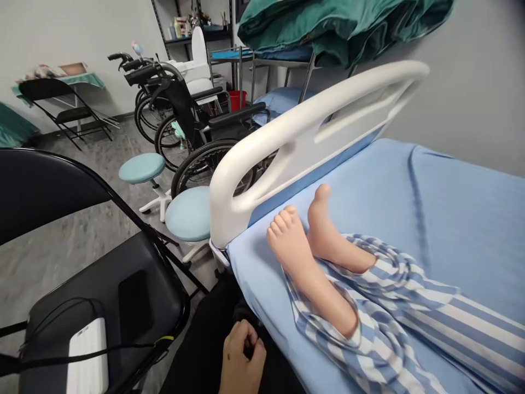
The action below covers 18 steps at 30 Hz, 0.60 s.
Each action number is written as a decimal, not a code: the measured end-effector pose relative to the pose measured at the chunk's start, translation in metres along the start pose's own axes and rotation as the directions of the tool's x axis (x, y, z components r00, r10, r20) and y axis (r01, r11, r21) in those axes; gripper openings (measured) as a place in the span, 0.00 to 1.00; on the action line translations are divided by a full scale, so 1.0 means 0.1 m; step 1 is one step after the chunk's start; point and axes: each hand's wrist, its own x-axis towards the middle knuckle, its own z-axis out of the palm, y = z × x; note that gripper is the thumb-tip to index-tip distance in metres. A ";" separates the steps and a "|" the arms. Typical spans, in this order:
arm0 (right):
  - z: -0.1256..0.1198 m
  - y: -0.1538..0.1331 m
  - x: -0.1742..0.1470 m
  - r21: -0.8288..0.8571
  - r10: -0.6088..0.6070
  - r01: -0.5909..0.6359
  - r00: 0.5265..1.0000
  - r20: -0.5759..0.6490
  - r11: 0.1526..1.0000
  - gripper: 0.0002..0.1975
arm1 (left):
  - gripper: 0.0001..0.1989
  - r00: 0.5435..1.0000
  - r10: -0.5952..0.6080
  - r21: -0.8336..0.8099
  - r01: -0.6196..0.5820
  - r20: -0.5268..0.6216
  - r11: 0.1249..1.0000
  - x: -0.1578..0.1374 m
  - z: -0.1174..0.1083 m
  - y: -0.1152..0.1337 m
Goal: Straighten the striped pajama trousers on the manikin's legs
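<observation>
My left hand (241,358) is over my dark-trousered lap at the bottom of the view, beside the bed's edge. Its fingers are loosely curled towards the thumb, and nothing shows in them. My right hand is out of view. To the right, a manikin's two bare feet, the nearer foot (289,241) and the farther foot (324,224), rest on the blue bed sheet (377,186). Blue-and-white striped trousers (435,306) cover the manikin's legs, bunched above the ankles. My left hand is apart from the manikin.
A white bed-end board (287,126) rises beyond the feet. At left, a black folding chair (151,273) holds a white power bank (88,355) with a cable and a dark flat object (134,306). Round stools (191,213) and a wheelchair (192,120) stand behind.
</observation>
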 end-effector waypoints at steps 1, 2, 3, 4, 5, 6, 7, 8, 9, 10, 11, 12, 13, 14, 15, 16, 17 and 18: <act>0.02 -0.02 0.00 0.006 0.008 -0.008 1.000 0.013 1.000 0.12 | 0.09 1.000 -0.008 -0.014 0.008 0.008 1.000 0.00 -0.01 -0.01; 0.04 -0.04 0.00 0.015 0.014 -0.014 1.000 0.028 1.000 0.12 | 0.08 1.000 -0.008 -0.021 0.008 0.019 1.000 -0.01 -0.02 0.00; 0.06 -0.06 -0.01 0.029 0.021 -0.023 0.999 0.042 0.999 0.12 | 0.08 1.000 -0.009 -0.020 0.009 0.020 1.000 -0.02 -0.03 0.01; 0.08 -0.07 -0.01 0.048 0.028 -0.030 0.998 0.052 0.998 0.13 | 0.08 1.000 -0.013 -0.013 0.013 0.017 1.000 -0.04 -0.03 0.04; 0.09 -0.09 -0.01 0.071 0.032 -0.036 0.998 0.058 0.997 0.13 | 0.09 1.000 -0.020 -0.005 0.020 0.017 1.000 -0.05 -0.04 0.07; 0.11 -0.10 -0.02 0.096 0.032 -0.038 0.998 0.058 0.995 0.13 | 0.09 0.999 -0.029 0.001 0.029 0.015 1.000 -0.06 -0.05 0.11; 0.12 -0.10 -0.03 0.120 0.030 -0.036 0.998 0.051 0.992 0.13 | 0.09 0.999 -0.037 0.004 0.037 0.017 0.999 -0.07 -0.06 0.16; 0.13 -0.11 -0.04 0.141 0.026 -0.031 0.999 0.038 0.989 0.13 | 0.09 0.999 -0.042 0.001 0.042 0.019 0.999 -0.07 -0.07 0.20; 0.14 -0.11 -0.04 0.156 0.021 -0.025 1.000 0.023 0.987 0.13 | 0.09 0.999 -0.043 -0.006 0.043 0.023 0.999 -0.08 -0.08 0.25; 0.14 -0.11 -0.05 0.164 0.020 -0.021 1.000 0.011 0.986 0.13 | 0.09 0.999 -0.040 -0.016 0.040 0.024 0.999 -0.09 -0.08 0.30; 0.14 -0.11 -0.05 0.167 0.021 -0.022 1.000 0.003 0.986 0.13 | 0.09 0.999 -0.032 -0.025 0.032 0.014 0.999 -0.10 -0.08 0.34; 0.15 -0.12 -0.05 0.169 0.026 -0.026 1.000 0.001 0.985 0.13 | 0.10 1.000 -0.020 -0.028 0.019 -0.010 0.999 -0.12 -0.08 0.38; 0.15 -0.12 -0.05 0.173 0.033 -0.033 0.999 0.005 0.984 0.13 | 0.10 0.999 0.000 -0.023 -0.001 -0.041 1.000 -0.15 -0.07 0.42; 0.15 -0.12 -0.05 0.179 0.039 -0.041 0.999 0.015 0.983 0.13 | 0.10 0.997 0.027 -0.011 -0.028 -0.076 1.000 -0.17 -0.06 0.46; 0.15 -0.12 -0.05 0.188 0.042 -0.047 0.999 0.029 0.981 0.14 | 0.11 0.992 0.060 0.004 -0.060 -0.109 0.998 -0.20 -0.05 0.49; 0.15 -0.13 -0.05 0.200 0.040 -0.047 0.998 0.041 0.979 0.15 | 0.11 0.986 0.095 0.022 -0.093 -0.140 0.995 -0.23 -0.04 0.53; 0.16 -0.13 -0.05 0.215 0.033 -0.043 0.998 0.050 0.976 0.15 | 0.11 0.978 0.128 0.036 -0.123 -0.167 0.992 -0.26 -0.03 0.57; 0.16 -0.13 -0.05 0.232 0.025 -0.037 0.998 0.053 0.972 0.15 | 0.11 0.970 0.157 0.045 -0.151 -0.188 0.988 -0.29 -0.03 0.60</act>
